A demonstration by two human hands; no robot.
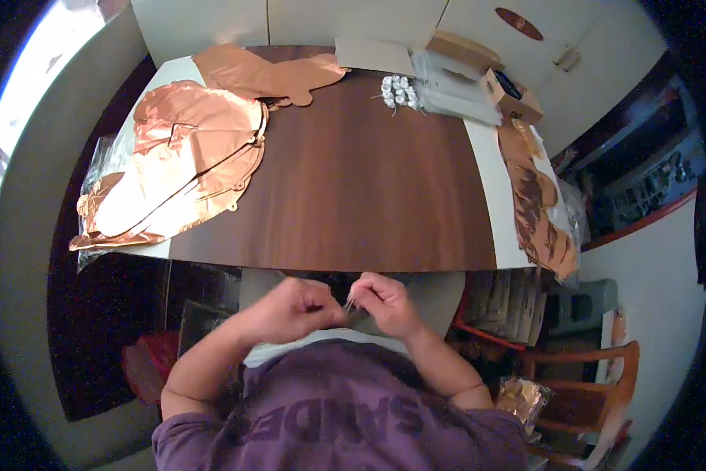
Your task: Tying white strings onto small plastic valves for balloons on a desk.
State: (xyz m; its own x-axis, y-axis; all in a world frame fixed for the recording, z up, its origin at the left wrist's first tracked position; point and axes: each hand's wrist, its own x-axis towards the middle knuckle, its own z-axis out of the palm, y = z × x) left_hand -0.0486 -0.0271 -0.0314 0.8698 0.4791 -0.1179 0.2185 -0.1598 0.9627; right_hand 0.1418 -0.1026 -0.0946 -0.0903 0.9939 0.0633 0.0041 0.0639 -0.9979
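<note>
Both my hands are close together in front of my lap, just off the near edge of the table. My right hand (384, 303) pinches a thin pale strand (350, 304) between thumb and fingers; its exact kind is too small to tell. Close beside it, my left hand (302, 306) is curled closed and slightly blurred, its fingertips near the same strand. What the left fingers hold is hidden. Flat copper-coloured foil balloons (160, 165) are heaped on the left side of the table, with another flat foil piece (266, 74) behind them.
Small white bundles (400, 92) with loose strings lie at the back of the brown table (368, 180). Beside them are clear plastic bags (456, 90) and an open cardboard box (515, 96). More copper foil (532, 200) lies along the right edge. A wooden chair (584, 392) stands lower right.
</note>
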